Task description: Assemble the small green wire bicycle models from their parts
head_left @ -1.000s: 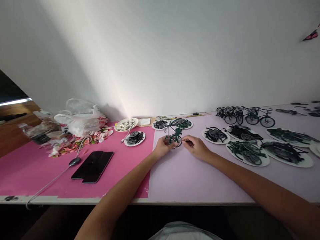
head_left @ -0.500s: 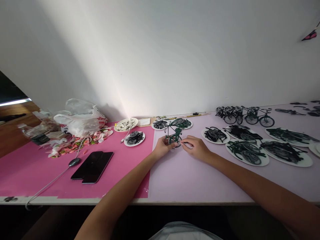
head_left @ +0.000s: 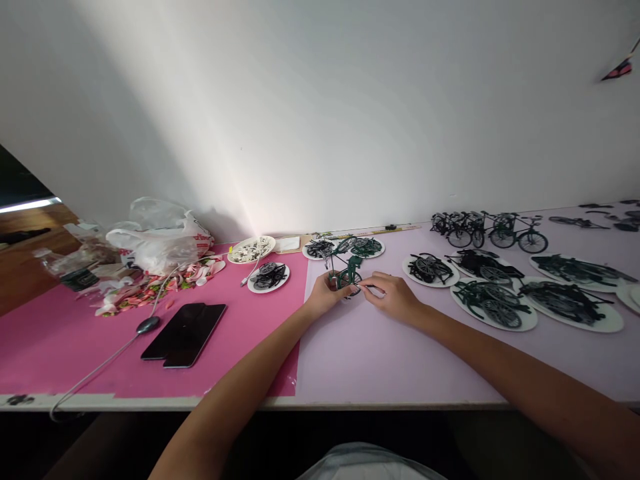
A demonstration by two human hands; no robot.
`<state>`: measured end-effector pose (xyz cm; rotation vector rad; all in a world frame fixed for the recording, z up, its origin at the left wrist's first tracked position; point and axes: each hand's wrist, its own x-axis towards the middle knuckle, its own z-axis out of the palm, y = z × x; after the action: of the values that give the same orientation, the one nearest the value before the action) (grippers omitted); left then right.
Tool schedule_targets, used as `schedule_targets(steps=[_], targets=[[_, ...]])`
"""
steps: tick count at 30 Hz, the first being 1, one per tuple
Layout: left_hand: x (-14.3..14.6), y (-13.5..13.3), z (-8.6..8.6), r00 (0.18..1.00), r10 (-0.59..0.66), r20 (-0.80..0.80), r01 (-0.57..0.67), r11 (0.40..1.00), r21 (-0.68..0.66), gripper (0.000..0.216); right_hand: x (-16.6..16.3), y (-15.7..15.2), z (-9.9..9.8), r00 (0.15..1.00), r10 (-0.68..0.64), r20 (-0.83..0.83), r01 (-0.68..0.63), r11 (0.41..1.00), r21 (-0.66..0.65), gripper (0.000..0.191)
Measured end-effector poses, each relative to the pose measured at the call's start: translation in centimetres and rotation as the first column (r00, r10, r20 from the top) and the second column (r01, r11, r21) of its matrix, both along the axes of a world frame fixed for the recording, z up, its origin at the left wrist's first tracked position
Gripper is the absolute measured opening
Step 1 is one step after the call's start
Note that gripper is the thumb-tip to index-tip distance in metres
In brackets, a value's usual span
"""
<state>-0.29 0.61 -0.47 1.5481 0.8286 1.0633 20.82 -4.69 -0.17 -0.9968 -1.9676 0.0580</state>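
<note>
A dark green miniature bicycle (head_left: pixel 353 265) is gripped by my left hand (head_left: pixel 325 295), with the fingers closed around its lower part near the wheel. My right hand (head_left: pixel 390 296) is close by on the right, its thumb and forefinger pinched on a thin rod-like tool (head_left: pixel 369 287). The tip of that tool reaches the bicycle's wheel by my left thumb. Part of the frame is hidden behind my left fingers. Behind the bicycle lie a plate of grey wheels (head_left: pixel 320 249) and a plate of green parts (head_left: pixel 367 247).
Several assembled bicycles (head_left: pixel 520 233) stand at the back right, behind plates of frames and wheels (head_left: pixel 495 303). To the left are two phones (head_left: pixel 185 335), a computer mouse (head_left: pixel 148 325), pink petals (head_left: pixel 165 288), a plastic bag (head_left: pixel 163 243) and a plate of black parts (head_left: pixel 269 277).
The bicycle has tilted slightly in my left hand, and its handlebar end looks turned. Both hands stay in nearly the same place.
</note>
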Motion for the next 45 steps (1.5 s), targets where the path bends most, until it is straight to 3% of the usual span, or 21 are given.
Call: schedule_targets(steps=[12,25,45], targets=[[-0.03,0.06,-0.13,0.997,-0.056,0.05,0.057,0.998,-0.029,0.061,-0.08,-0.26,0.22,1.0,-0.01,0.027,0.009,0.999,0.053,0.018],[-0.13,0.24,-0.24,0.996,-0.062,0.058,0.065,0.997,-0.044,0.061,-0.16,-0.18,0.35,0.998,0.008,0.057,-0.019,0.981,0.196,0.015],[-0.43,-0.29,0.66,0.991,-0.088,0.097,0.094,0.993,-0.067,0.059,-0.19,-0.09,0.41,0.996,-0.036,0.085,0.009,0.956,0.292,0.014]])
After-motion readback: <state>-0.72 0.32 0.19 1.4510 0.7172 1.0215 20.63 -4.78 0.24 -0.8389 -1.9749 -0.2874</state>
